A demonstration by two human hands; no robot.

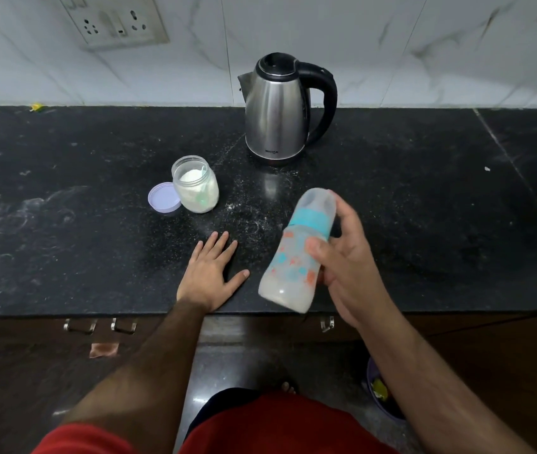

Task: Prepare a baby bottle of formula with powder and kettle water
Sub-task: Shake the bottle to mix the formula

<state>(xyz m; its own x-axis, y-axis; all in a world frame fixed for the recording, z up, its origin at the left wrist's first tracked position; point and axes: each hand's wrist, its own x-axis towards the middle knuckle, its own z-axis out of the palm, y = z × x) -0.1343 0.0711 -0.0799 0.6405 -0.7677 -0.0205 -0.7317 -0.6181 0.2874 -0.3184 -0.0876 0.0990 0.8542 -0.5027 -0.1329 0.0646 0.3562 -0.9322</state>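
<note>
My right hand (345, 257) grips a baby bottle (293, 257) above the front edge of the black counter (424, 198). The bottle is tilted, its clear cap and teal collar pointing up and to the right. Milky liquid fills its lower end, and the bottle looks blurred. My left hand (211, 273) lies flat on the counter, fingers spread, to the left of the bottle. A steel kettle (277, 113) with a black handle and closed lid stands at the back. An open jar of white powder (196, 185) with a scoop inside sits left of the kettle.
The jar's lilac lid (163, 196) lies against the jar on its left. Spilled powder dusts the counter between jar and hands. A wall socket (113, 21) is at the upper left. Drawer handles (100, 324) sit below the counter edge.
</note>
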